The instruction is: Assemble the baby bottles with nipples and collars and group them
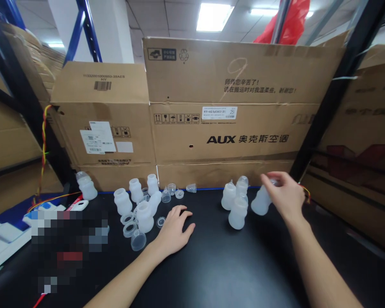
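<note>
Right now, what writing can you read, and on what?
"AUX 奥克斯空调": big carton, front.
"师傅您辛苦了!": the flap above it.
"25": white label; its fine print is too small to read.
Left carton code, barcode and stickers: too blurred.
Bottles: no writing visible.

Both forearms are bare: no sleeves, gloves, watch or rings visible. Left hand (175,231) and right hand (287,196) show short, unpainted fingernails.

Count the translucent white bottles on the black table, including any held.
9, maybe more hidden. One far left; four left of centre, one lying; two right; one in the right hand.
</note>
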Demonstrator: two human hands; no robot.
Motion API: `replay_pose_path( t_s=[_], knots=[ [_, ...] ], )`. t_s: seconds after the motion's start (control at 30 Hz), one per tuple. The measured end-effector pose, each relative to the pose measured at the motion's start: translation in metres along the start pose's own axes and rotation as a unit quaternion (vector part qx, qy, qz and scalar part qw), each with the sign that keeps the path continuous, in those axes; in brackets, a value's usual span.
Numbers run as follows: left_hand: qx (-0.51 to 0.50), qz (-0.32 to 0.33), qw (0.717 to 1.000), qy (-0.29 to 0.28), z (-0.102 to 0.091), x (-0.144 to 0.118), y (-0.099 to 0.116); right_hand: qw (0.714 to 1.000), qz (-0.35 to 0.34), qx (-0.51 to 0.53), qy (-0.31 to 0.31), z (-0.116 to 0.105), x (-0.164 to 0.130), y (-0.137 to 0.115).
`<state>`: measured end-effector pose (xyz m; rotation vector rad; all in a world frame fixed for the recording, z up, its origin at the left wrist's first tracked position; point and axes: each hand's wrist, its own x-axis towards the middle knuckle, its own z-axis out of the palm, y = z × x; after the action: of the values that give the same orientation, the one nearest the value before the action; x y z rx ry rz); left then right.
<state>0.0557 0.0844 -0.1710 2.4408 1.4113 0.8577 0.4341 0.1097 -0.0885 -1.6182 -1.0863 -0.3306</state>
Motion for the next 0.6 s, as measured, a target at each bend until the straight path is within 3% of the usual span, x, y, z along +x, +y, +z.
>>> replay_pose_path(
  t_s=[0.13,0.23,0.33,0.4,0.5,0.6],
  knots=[
    [-0.020,0.004,1.000,-0.010,0.000,0.000,-0.002,0.981,-0.007,-0.121,-0.153,0.013,-0.009,-0.001],
    [-0.018,0.006,1.000,-0.016,-0.001,0.000,-0.001,0.974,-0.021,-0.140,-0.179,0.012,-0.009,-0.001],
    [-0.019,0.009,1.000,-0.019,-0.002,-0.001,0.000,0.986,-0.061,-0.109,-0.112,0.006,-0.007,-0.007],
    [-0.022,0.009,1.000,-0.020,-0.003,-0.001,0.000,0.993,-0.099,-0.064,-0.012,0.000,-0.008,-0.016],
    [-0.023,0.007,0.999,-0.026,-0.003,-0.002,0.001,0.980,-0.164,0.018,0.108,-0.007,-0.019,-0.038],
    [-0.021,0.004,0.999,-0.033,-0.004,-0.002,0.001,0.954,-0.256,0.093,0.121,-0.010,-0.047,-0.067]
  ],
)
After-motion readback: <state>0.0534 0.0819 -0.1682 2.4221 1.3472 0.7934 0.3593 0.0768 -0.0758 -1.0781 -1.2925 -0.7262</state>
